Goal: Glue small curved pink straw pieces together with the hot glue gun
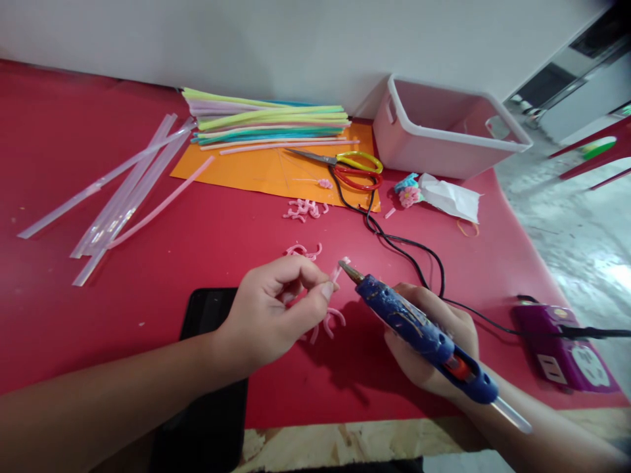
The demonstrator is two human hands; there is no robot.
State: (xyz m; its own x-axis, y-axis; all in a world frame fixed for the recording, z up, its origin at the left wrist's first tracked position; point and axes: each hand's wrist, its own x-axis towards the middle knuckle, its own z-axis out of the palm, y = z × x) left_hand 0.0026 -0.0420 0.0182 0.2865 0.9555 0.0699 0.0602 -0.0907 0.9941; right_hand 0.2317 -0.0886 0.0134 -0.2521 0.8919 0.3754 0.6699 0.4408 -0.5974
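Observation:
My left hand [280, 309] pinches a small piece of pink pipe cleaner [336, 270] between thumb and fingertips. My right hand [434, 328] is wrapped round a blue glue gun [419, 322], a clear glue stick [513, 415] poking out of its back end. The gun's metal nozzle is right at the upper part of the pink piece; whether they touch I cannot tell. Curled pink pipe cleaner pieces [334, 322] lie below my left fingers, partly hidden. More bent pink pieces [305, 209] rest in small heaps farther back.
Behind are coloured pipe cleaners [271, 121] and scissors [340, 161] on orange card [246, 177]. Clear glue sticks [131, 190] lie left, a black phone [207, 407] under my left forearm. Right are a plastic bin [434, 148], a pink flower [409, 196], a black cord [419, 246] and a purple power strip [562, 348].

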